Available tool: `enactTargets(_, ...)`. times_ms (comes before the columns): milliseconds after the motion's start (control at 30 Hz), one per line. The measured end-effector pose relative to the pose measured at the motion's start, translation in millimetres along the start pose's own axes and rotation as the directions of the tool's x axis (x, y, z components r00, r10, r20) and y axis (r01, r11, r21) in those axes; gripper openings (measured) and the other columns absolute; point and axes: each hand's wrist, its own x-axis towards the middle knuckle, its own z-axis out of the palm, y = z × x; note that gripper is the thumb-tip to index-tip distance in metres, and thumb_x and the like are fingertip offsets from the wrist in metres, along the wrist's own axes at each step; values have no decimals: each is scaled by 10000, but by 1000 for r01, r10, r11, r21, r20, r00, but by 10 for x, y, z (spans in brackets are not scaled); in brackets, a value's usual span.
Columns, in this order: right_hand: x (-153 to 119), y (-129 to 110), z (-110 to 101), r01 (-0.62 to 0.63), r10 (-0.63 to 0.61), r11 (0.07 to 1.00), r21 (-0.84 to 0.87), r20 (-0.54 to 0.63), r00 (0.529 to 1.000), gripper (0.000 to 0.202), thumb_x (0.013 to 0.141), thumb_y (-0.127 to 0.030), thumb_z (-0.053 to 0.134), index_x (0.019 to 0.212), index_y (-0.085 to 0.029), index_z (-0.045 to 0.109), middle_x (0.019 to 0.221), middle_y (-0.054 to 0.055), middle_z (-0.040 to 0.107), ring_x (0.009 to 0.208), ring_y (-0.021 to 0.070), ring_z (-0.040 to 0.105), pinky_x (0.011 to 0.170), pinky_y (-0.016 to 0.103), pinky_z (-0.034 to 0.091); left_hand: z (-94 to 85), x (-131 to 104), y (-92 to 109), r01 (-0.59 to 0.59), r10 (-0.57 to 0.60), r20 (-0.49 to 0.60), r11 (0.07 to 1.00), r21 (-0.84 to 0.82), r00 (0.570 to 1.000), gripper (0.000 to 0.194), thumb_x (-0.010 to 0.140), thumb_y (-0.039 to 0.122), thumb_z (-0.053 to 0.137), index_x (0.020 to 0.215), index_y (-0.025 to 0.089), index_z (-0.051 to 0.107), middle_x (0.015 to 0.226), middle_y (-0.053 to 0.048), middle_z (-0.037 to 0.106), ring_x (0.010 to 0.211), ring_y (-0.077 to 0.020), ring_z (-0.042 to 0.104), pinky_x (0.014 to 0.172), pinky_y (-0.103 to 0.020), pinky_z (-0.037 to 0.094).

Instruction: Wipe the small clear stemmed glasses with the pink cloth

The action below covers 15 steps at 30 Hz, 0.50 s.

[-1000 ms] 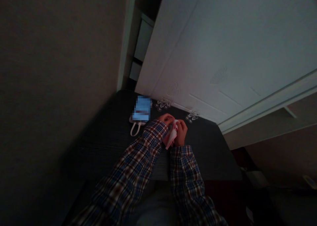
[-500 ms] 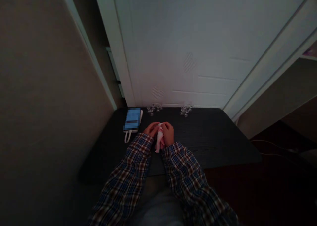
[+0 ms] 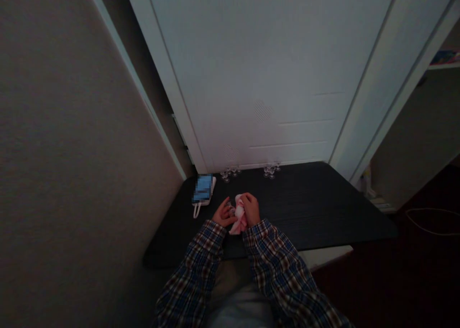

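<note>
Over the front middle of the dark table, my right hand grips a crumpled pink and white cloth. Just left of it, my left hand has its fingers curled round a small clear glass-like piece, which touches or nearly touches the cloth. The lower end of the cloth hangs down between my wrists. Along the table's back edge stand two groups of small clear pieces, a left group and a right group.
A phone with a blurred screen lies at the table's back left on a white object with a looped cable. A white panelled door rises behind the table, and a wall borders the left.
My hands have parted slightly, and the clear piece now shows between my left fingers and the cloth. The camera view has shifted, so the table sits lower and further right.
</note>
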Motion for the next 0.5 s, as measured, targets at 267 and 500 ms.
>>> enactTargets(267, -150, -95, -140, -38, 36, 998, 56, 37, 999, 226, 692, -361, 449, 659, -150, 523, 588, -39, 457, 535, 72, 396, 484, 182, 325, -7, -41, -32, -55, 55, 54, 998, -3, 997, 705, 537, 276, 721, 1169, 144, 438, 795, -38, 564, 717, -138, 544, 625, -261, 453)
enactTargets(500, -230, -240, -118, 143, -150, 955, -259, -8, 989, 251, 797, -331, 365, 754, -161, 544, 666, -17, 510, 615, 93, 455, 577, 207, 351, -26, -15, -70, -52, 57, 30, 985, -162, 998, 560, 572, 395, 674, 1015, 109, 488, 596, 8, 525, 521, -88, 483, 478, -208, 390)
